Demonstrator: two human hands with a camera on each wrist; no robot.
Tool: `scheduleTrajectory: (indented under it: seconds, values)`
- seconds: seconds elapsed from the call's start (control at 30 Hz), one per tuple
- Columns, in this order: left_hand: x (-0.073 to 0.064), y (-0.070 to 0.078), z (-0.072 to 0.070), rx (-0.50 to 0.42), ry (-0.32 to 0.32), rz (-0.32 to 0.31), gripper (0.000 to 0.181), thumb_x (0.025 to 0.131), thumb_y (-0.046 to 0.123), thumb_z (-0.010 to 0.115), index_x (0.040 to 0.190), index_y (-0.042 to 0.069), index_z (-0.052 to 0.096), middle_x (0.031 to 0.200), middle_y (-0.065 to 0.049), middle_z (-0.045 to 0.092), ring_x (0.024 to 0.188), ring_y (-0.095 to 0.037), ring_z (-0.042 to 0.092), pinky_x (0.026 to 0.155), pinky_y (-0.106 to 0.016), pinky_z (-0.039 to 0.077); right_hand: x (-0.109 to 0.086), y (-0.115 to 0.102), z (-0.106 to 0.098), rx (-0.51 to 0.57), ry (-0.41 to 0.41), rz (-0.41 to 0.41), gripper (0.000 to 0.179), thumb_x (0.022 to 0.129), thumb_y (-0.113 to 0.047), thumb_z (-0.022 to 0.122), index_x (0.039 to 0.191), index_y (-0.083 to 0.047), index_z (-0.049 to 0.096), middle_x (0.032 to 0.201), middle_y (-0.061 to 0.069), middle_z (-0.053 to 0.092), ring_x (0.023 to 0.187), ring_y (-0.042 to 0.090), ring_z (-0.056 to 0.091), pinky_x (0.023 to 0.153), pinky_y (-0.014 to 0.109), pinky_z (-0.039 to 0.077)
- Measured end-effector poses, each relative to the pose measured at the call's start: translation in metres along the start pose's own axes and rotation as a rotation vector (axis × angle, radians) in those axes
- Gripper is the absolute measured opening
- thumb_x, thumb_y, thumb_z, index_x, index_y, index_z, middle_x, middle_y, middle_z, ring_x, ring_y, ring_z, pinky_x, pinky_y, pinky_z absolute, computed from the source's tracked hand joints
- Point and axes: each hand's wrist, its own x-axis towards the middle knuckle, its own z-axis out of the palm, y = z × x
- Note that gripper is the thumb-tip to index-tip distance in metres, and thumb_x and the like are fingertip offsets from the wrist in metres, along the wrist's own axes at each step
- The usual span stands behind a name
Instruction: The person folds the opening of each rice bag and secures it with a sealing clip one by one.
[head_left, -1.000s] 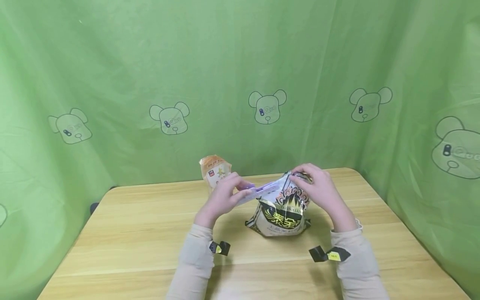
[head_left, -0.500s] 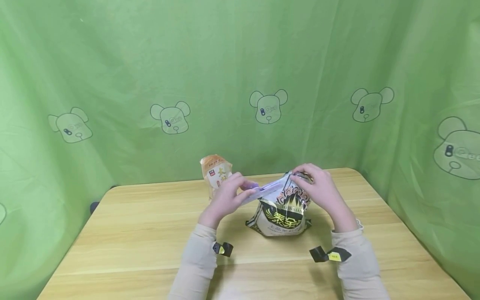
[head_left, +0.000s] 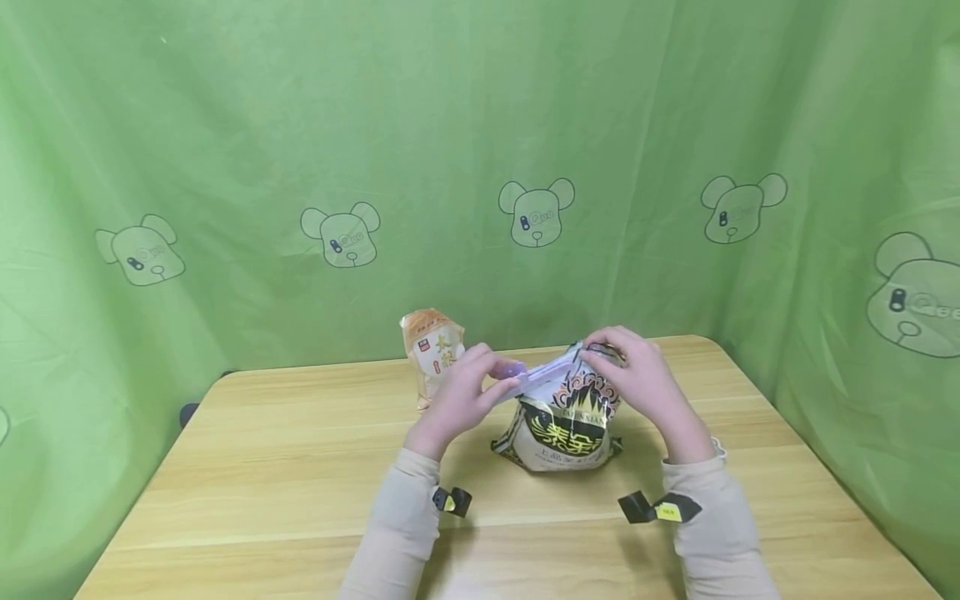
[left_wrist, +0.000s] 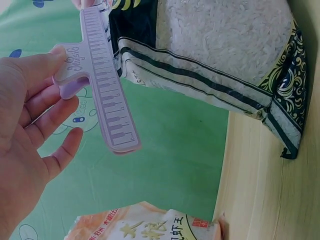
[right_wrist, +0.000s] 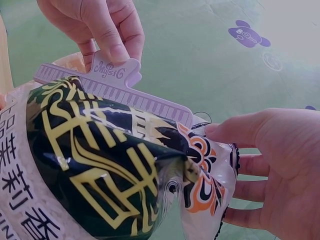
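Note:
A white and black bag of rice [head_left: 562, 437] with yellow lettering stands on the table; rice grains [left_wrist: 225, 35] show through its window in the left wrist view. My right hand [head_left: 637, 367] pinches its crumpled top corner [right_wrist: 202, 172] between thumb and fingers. Between thumb and index finger, my left hand [head_left: 465, 392] squeezes the handles of a lilac bag clip [right_wrist: 145, 100] printed with piano keys. The long bar of the clip [left_wrist: 107, 85] lies along the bag's upper edge and overlaps it in the right wrist view.
Behind my left hand stands an orange and white food packet [head_left: 435, 350], partly hidden. The wooden table [head_left: 277, 475] meets a green curtain [head_left: 435, 150] printed with bear heads at the back. Black straps with camera mounts [head_left: 660, 508] sit on both sleeves.
My left hand has shifted slightly to the right with the bag clip, bringing it further along the rice bag's upper edge. My right hand and the bag stay nearly still.

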Motion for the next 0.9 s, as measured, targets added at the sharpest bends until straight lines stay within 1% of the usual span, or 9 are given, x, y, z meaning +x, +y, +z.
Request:
scheduleTrajectory:
  seconds: [0.13,0.3,0.4,0.57,0.7,0.83,0.9]
  values:
    - [0.0,-0.001,0.001,0.004,0.005,0.005,0.021,0.09,0.026,0.068,0.107,0.013,0.069,0.091,0.004,0.061,0.088,-0.008,0.059,0.082,-0.024,0.054,0.0,0.0,-0.001,-0.001,-0.005,0.002,0.024,0.093,-0.024,0.065,0.107,-0.005,0.066,0.112,0.018,0.068,0.108,0.037,0.06,0.098,0.061,0.045]
    - [0.0,-0.001,0.001,0.001,-0.009,-0.037,0.021,0.091,0.027,0.068,0.108,0.014,0.07,0.093,0.004,0.061,0.089,-0.007,0.059,0.083,-0.022,0.053,0.0,0.002,-0.003,0.018,-0.01,-0.003,0.024,0.092,-0.023,0.067,0.109,-0.006,0.067,0.113,0.017,0.068,0.109,0.036,0.061,0.098,0.058,0.047]
    - [0.0,-0.001,-0.001,0.01,-0.028,-0.07,0.024,0.091,0.03,0.067,0.11,0.015,0.07,0.094,0.005,0.062,0.091,-0.008,0.06,0.083,-0.023,0.054,-0.001,0.005,-0.006,0.034,-0.015,-0.006,0.026,0.091,-0.022,0.068,0.11,-0.004,0.067,0.115,0.018,0.067,0.111,0.037,0.061,0.099,0.058,0.048]
    - [-0.001,-0.003,-0.004,0.026,-0.06,-0.111,0.03,0.091,0.034,0.067,0.115,0.016,0.069,0.098,0.003,0.067,0.093,-0.012,0.062,0.082,-0.025,0.053,-0.003,0.008,-0.014,0.04,-0.042,0.03,0.032,0.093,-0.027,0.065,0.115,-0.003,0.064,0.12,0.019,0.065,0.116,0.038,0.057,0.102,0.061,0.043]
    - [-0.001,-0.008,-0.008,0.012,-0.083,-0.142,0.032,0.09,0.033,0.068,0.115,0.014,0.069,0.1,0.0,0.071,0.093,-0.018,0.064,0.079,-0.026,0.053,-0.004,0.01,-0.02,0.017,-0.057,0.033,0.035,0.094,-0.03,0.064,0.116,-0.003,0.064,0.121,0.02,0.064,0.117,0.04,0.057,0.102,0.061,0.043]
    - [-0.002,-0.011,-0.011,-0.021,-0.114,-0.169,0.031,0.089,0.03,0.07,0.113,0.011,0.07,0.101,-0.003,0.073,0.093,-0.021,0.066,0.081,-0.028,0.052,-0.005,0.011,-0.022,0.011,-0.068,0.039,0.035,0.093,-0.029,0.065,0.116,-0.002,0.064,0.121,0.02,0.065,0.116,0.041,0.057,0.102,0.062,0.043]
    - [-0.002,-0.013,-0.012,-0.028,-0.128,-0.173,0.03,0.09,0.03,0.069,0.113,0.011,0.07,0.102,-0.003,0.073,0.093,-0.021,0.067,0.082,-0.028,0.053,-0.005,0.012,-0.023,0.011,-0.073,0.044,0.035,0.093,-0.028,0.065,0.116,-0.002,0.064,0.121,0.021,0.065,0.116,0.041,0.057,0.102,0.062,0.043]
